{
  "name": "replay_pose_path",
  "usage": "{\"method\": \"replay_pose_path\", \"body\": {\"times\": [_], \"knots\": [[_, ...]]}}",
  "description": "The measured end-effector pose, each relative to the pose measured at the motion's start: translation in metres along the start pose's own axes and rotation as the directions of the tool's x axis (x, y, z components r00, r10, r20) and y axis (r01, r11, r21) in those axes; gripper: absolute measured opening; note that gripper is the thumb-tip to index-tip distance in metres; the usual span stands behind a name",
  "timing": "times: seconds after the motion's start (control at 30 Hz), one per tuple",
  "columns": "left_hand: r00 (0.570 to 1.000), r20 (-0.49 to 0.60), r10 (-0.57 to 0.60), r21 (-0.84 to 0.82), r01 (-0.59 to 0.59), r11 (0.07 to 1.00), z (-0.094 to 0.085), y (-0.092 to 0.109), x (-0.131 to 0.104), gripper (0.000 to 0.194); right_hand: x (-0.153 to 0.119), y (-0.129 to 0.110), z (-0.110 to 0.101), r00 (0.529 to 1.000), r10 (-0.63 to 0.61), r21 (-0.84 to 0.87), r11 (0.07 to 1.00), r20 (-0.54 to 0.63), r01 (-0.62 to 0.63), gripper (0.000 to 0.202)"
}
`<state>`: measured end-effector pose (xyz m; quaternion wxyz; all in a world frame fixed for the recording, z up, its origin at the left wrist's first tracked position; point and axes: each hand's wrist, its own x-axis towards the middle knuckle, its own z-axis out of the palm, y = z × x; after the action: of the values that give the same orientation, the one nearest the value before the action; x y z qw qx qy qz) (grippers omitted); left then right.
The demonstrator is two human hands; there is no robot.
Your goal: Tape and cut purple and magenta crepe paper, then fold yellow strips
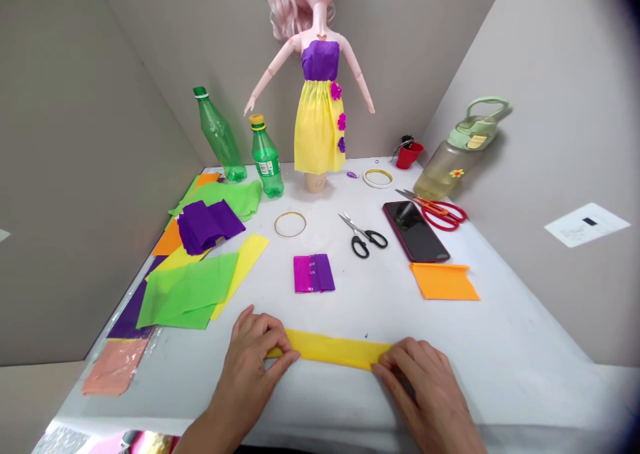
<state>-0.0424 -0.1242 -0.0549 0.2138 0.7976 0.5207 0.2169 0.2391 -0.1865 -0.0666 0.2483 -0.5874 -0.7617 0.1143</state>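
A long folded strip of yellow crepe paper [333,349] lies flat near the front of the white table. My left hand [257,354] pinches its left end between thumb and fingers. At the other end, my right hand [417,381] grips the strip the same way; its curled fingers hide that end. Just beyond the strip sits a small folded piece in magenta and purple [314,273]. Black-handled scissors [363,234] lie partly spread behind it. A folded orange piece [445,282] rests beyond my right hand.
A doll in a purple and yellow dress [320,121] stands at the back. Green bottles [267,157], coloured sheets [190,284] and a peach packet [117,366] are leftward. A phone [416,231], red-handled scissors [440,211], tape rolls [378,178] and a water bottle [450,157] are rightward.
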Motion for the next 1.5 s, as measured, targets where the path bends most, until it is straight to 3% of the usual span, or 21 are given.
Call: {"method": "replay_pose_path", "body": {"times": [0.27, 0.6, 0.83, 0.93, 1.3, 1.5], "knots": [[0.998, 0.055, -0.036, 0.024, 0.035, 0.999, -0.008, -0.003, 0.003, 0.014, 0.006, -0.003, -0.002, 1.000, 0.015, -0.023, 1.000, 0.009, -0.014, 0.021], [0.999, 0.044, -0.024, 0.034, 0.022, 0.999, -0.010, -0.006, 0.003, 0.015, 0.011, -0.008, -0.006, 1.000, 0.023, -0.029, 0.999, 0.007, -0.022, 0.024], [0.997, 0.042, 0.071, 0.003, -0.072, 0.997, -0.015, -0.014, -0.004, 0.004, 0.004, 0.000, -0.012, 0.996, -0.093, 0.042, 0.995, 0.020, 0.092, 0.007], [0.992, 0.047, 0.114, -0.005, -0.114, 0.993, -0.019, -0.019, -0.007, 0.008, 0.000, 0.004, -0.013, 0.987, -0.158, 0.049, 0.986, 0.002, 0.158, 0.008], [0.982, -0.102, 0.157, 0.029, -0.155, 0.987, -0.028, -0.031, -0.015, 0.014, -0.011, 0.013, -0.009, 0.958, -0.286, -0.053, 0.957, -0.011, 0.285, 0.025], [0.975, -0.186, 0.124, 0.046, -0.117, 0.992, -0.039, -0.035, -0.008, 0.017, -0.005, -0.001, -0.009, 0.946, -0.318, -0.004, 0.948, -0.063, 0.318, 0.020]]}}
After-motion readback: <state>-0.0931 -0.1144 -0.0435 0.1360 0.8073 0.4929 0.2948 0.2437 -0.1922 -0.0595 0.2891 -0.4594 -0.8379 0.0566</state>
